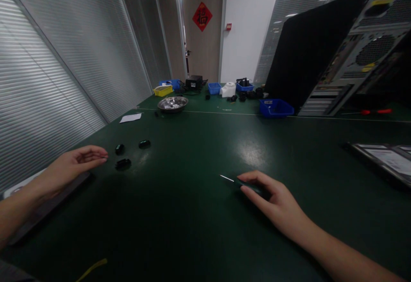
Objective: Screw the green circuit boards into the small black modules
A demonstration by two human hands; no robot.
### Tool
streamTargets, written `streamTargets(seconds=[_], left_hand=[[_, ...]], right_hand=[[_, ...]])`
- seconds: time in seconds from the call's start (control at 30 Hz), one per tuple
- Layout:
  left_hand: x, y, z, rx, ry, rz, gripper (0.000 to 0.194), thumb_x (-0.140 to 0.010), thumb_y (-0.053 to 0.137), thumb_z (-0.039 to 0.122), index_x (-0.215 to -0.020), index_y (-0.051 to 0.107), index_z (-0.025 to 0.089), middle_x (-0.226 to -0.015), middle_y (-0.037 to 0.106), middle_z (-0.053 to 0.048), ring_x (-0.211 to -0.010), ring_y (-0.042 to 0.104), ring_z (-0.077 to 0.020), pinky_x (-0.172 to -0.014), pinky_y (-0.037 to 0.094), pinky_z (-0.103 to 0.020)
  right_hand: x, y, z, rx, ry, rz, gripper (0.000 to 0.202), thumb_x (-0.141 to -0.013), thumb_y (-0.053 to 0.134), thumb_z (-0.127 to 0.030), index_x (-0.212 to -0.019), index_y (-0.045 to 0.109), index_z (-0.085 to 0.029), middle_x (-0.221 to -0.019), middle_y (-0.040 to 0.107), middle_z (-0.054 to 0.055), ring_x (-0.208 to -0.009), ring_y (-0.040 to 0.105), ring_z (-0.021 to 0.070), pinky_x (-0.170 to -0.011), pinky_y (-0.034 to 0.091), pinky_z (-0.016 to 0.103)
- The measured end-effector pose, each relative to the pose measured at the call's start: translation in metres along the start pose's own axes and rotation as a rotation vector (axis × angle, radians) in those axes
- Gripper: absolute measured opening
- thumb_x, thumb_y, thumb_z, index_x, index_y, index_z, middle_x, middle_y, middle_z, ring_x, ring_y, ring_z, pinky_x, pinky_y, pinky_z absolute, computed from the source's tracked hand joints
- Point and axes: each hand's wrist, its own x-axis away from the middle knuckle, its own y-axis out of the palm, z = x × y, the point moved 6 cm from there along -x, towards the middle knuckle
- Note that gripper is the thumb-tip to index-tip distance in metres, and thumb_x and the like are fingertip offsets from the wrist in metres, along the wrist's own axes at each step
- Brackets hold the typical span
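The right hand, right of the centre in the lower half of the frame, holds a screwdriver low at the table; its thumb and fingers are closed around the dark handle, from opposite sides. The thin metal shaft points to the left and slightly up in the frame; probably the grip is only on the handle so that the tip remains unobstructed.

The left hand, at the left of the frame, has its fingers half bent, with a narrow gap to the thumb, and I see nothing between them (the palm is partly hidden, so I say this with caution). Just beside its fingertips lie three small black parts, apart from each other, perhaps so that each is easy to reach.

Near the upper middle stands a metal bowl, and to the right a blue tray; their places farther back seem to keep them out of the hands' way.
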Motion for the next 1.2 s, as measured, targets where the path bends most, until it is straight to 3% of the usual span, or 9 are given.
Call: streamTargets(seconds=[0.2, 0.57, 0.8, 1.2], left_hand=[[-0.005, 0.005, 0.003, 0.025, 0.022, -0.028, 0.055, -0.061, 0.078, 0.054, -0.100, 0.063, 0.018, -0.107, 0.073, -0.012, -0.100, 0.070, -0.0287, -0.096, 0.055, -0.045], [-0.020, 0.020, 0.003, -0.306, 0.161, -0.202, 0.052, -0.077, 0.064, 0.057, -0.112, 0.063, 0.018, -0.112, 0.071, -0.010, -0.104, 0.068, -0.0279, -0.095, 0.051, -0.041], [-0.023, 0.029, 0.010, -0.405, 0.187, -0.177, 0.048, -0.078, 0.061, 0.055, -0.110, 0.065, 0.020, -0.106, 0.072, -0.009, -0.100, 0.066, -0.0299, -0.094, 0.048, -0.044], [-0.023, 0.029, 0.005, -0.481, 0.203, -0.138, 0.050, -0.081, 0.054, 0.059, -0.110, 0.066, 0.021, -0.110, 0.072, -0.008, -0.100, 0.066, -0.0304, -0.091, 0.048, -0.042]], right_hand=[[-0.001, 0.000, -0.001, 0.014, -0.005, 0.002, 0.021, -0.090, 0.058, -0.032, -0.106, 0.069, -0.023, -0.103, 0.073, 0.006, -0.097, 0.068, 0.0254, -0.085, 0.056, 0.039], [0.000, 0.001, 0.002, 0.005, 0.005, -0.010, 0.020, -0.091, 0.058, -0.032, -0.107, 0.068, -0.023, -0.104, 0.072, 0.006, -0.098, 0.068, 0.0241, -0.085, 0.056, 0.038], [0.000, 0.000, 0.003, 0.015, -0.001, 0.012, 0.020, -0.091, 0.059, -0.032, -0.105, 0.069, -0.024, -0.102, 0.073, 0.005, -0.096, 0.069, 0.0245, -0.084, 0.056, 0.037], [-0.001, 0.000, 0.003, 0.005, 0.019, -0.020, 0.022, -0.091, 0.058, -0.033, -0.107, 0.068, -0.023, -0.104, 0.072, 0.007, -0.098, 0.068, 0.0256, -0.086, 0.056, 0.040]])
